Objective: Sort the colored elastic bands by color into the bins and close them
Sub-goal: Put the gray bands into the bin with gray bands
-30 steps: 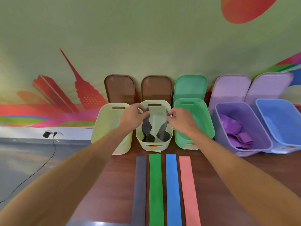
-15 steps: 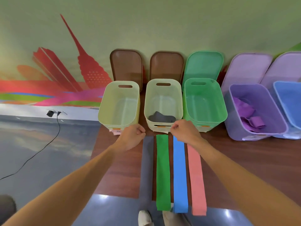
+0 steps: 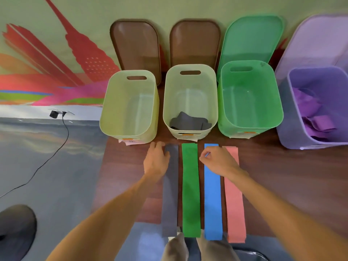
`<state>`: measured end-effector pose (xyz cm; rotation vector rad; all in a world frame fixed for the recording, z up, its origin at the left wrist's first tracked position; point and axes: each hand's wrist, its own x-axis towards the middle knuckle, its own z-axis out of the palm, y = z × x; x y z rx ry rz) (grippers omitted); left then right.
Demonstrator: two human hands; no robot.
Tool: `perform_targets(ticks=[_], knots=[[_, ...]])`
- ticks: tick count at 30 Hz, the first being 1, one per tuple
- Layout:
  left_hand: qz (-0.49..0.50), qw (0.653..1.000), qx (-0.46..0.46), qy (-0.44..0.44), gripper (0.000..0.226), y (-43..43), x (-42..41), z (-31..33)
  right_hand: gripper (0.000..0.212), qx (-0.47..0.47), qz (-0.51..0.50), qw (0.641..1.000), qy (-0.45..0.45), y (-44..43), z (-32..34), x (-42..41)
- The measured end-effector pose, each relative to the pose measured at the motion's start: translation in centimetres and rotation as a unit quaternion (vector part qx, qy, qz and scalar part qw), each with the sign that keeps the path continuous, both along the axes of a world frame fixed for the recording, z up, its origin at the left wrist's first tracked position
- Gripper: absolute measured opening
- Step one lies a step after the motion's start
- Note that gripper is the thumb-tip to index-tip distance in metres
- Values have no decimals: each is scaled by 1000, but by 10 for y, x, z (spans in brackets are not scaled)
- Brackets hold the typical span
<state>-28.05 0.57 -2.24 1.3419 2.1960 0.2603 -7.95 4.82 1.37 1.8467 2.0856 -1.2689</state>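
Note:
Four long bands lie side by side on the brown table (image 3: 282,176): grey (image 3: 170,196), green (image 3: 190,185), blue (image 3: 212,200) and pink (image 3: 234,194). My left hand (image 3: 157,159) rests at the grey band's top left corner, fingers stretched and thumb on the band. My right hand (image 3: 218,161) is curled over the top of the blue band, with a sliver of blue pinched between thumb and forefinger. Behind them stand open bins: a pale yellow-green bin (image 3: 116,102), a cream bin (image 3: 169,95) holding a crumpled grey band (image 3: 188,122), a green bin (image 3: 273,102), and a purple bin (image 3: 288,129) with purple bands (image 3: 318,122).
Lids lean against the wall behind the bins: two brown lids (image 3: 135,48), a green lid (image 3: 252,38) and a lilac lid (image 3: 316,40). The table's left edge runs near the yellow-green bin. On the floor to the left lie a plug with a cable (image 3: 54,113) and a dark round object (image 3: 15,228).
Both hands let the grey band fall into the cream bin, then drew back to the flat bands. The left hand has opened onto the grey band; the right now pinches the blue one.

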Motion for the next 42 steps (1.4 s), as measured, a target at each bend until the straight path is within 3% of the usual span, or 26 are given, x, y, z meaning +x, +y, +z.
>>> perform_targets(ticks=[7, 10, 15, 25, 31, 35, 42], knots=[[-41, 998, 7, 41, 31, 5, 10, -24, 14, -50, 7, 999, 19, 12, -16, 10], [-29, 999, 25, 28, 25, 3, 9, -26, 13, -61, 16, 998, 25, 19, -13, 10], [-16, 999, 36, -11, 36, 7, 6, -29, 16, -58, 32, 998, 23, 21, -12, 4], [-37, 996, 80, -13, 9, -3, 0, -22, 20, -54, 57, 996, 37, 5, -11, -2], [-45, 995, 55, -70, 13, -21, -22, -3, 22, -40, 104, 993, 26, 5, -10, -20], [-89, 994, 45, -52, 15, -24, -39, 14, 30, 4, 182, 983, -16, 10, -15, -41], [-65, 994, 42, -74, 8, -42, -58, 41, 60, 62, 247, 965, -67, 3, -39, -91]])
